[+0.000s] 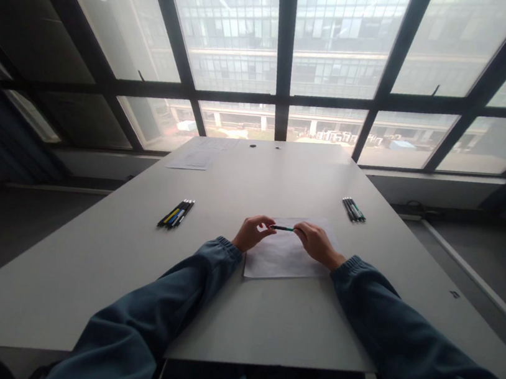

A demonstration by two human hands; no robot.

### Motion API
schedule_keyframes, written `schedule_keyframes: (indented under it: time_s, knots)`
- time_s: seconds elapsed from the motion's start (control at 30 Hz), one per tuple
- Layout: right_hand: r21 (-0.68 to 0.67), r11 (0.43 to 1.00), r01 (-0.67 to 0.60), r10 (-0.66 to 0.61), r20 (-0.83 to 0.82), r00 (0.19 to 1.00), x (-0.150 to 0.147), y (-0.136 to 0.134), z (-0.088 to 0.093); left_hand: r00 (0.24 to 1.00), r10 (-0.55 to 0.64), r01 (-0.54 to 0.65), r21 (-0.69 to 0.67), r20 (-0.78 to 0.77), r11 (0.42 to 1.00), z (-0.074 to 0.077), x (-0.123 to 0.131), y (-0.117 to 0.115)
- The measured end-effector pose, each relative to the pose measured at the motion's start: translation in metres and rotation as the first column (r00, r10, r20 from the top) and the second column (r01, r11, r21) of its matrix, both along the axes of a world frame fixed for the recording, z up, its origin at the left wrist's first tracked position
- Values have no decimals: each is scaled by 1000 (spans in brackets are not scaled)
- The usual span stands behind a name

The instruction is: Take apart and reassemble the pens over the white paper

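A dark pen (282, 228) with a greenish part lies level between my two hands, just above a white sheet of paper (287, 260). My left hand (254, 232) pinches its left end between thumb and fingertips. At the other end, my right hand (317, 244) has its fingers closed round the pen. The paper rests on the table in front of me, partly covered by both hands. Whether the pen's cap is on or off is too small to tell.
On the white table (244, 182), a row of pens (176, 214), some yellow and blue, lies to the left. Another bunch of pens (353, 210) is at the right. Printed papers (196, 155) lie at the far left, before large windows (237, 30).
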State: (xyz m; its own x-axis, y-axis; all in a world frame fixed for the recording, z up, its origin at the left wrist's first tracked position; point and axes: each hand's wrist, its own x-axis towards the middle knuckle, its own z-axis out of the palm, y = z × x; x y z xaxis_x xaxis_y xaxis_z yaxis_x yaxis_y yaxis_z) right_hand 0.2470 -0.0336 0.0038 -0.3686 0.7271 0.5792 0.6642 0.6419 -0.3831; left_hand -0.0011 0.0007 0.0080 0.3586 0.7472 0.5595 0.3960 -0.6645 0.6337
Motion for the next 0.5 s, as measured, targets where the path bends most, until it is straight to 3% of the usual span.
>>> schedule_keyframes:
  time_s: [0.27,0.5]
  knots:
    - [18,999,40,-40,2,999,0,2,-2,996,70,-76,-103,-57,992,-2,-2,3]
    - [13,1000,26,-26,10,1000,-1,0,0,991,46,-63,-136,-129,989,0,-2,1]
